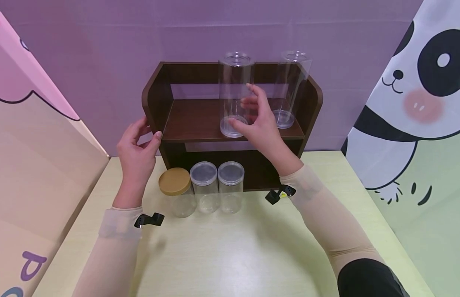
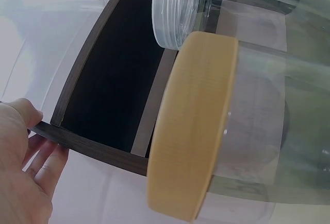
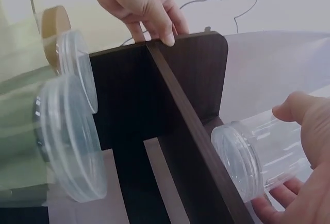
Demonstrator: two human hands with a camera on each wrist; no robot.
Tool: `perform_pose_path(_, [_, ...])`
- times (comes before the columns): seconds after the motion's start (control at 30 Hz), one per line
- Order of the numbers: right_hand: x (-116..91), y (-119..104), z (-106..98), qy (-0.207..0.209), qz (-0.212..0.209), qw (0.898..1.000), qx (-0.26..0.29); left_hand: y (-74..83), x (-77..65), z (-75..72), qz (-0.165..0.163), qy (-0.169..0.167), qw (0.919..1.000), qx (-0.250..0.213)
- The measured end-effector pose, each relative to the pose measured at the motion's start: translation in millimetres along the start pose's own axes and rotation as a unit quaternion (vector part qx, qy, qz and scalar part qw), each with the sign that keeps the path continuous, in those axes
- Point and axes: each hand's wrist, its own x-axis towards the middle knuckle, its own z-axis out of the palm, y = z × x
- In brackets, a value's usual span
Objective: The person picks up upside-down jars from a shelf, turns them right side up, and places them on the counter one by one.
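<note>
A small dark-brown two-tier shelf [image 1: 194, 117] stands against the back wall. My left hand [image 1: 138, 150] grips its left side panel near the upper board, thumb on one face and fingers on the other. On the upper board, a tall clear jar [image 1: 233, 70] stands upright near the front edge. My right hand [image 1: 265, 128] holds this jar from the right, thumb in front and fingers curved round its side; the right wrist view shows the jar [image 3: 240, 159] between thumb and fingers. To its right is a second tall clear jar [image 1: 293, 78].
In front of the shelf, on the pale table [image 1: 215, 255], stand a jar with a tan lid [image 1: 174, 181] and two shorter jars with clear lids, a middle jar [image 1: 204, 173] and a right jar [image 1: 231, 173]. Printed cloth panels [image 1: 412, 165] flank the table.
</note>
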Motion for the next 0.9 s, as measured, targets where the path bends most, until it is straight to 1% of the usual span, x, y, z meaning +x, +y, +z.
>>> perform_pose_path(0.17, [-17,-5,-4,-0.017,-0.021,1.0,0.014,-0.7,-1.3,-1.0,-0.001,0.0,1.0,0.004])
perform_pose_path(0.53, [-51,-11,-12,-0.091,-0.071,0.992,0.059,-0.1,-0.7,-2.3,0.002,0.003,1.0,-0.002])
perform_pose_path(0.73, [-71,-5,-15,-0.11,-0.068,0.99,0.059,-0.3,0.4,-0.4,0.004,-0.001,1.0,-0.005])
perform_pose_path(0.9, [-89,3,-17,-0.12,-0.071,0.988,0.07,-1.1,0.9,0.4,0.008,-0.002,0.9999,-0.006])
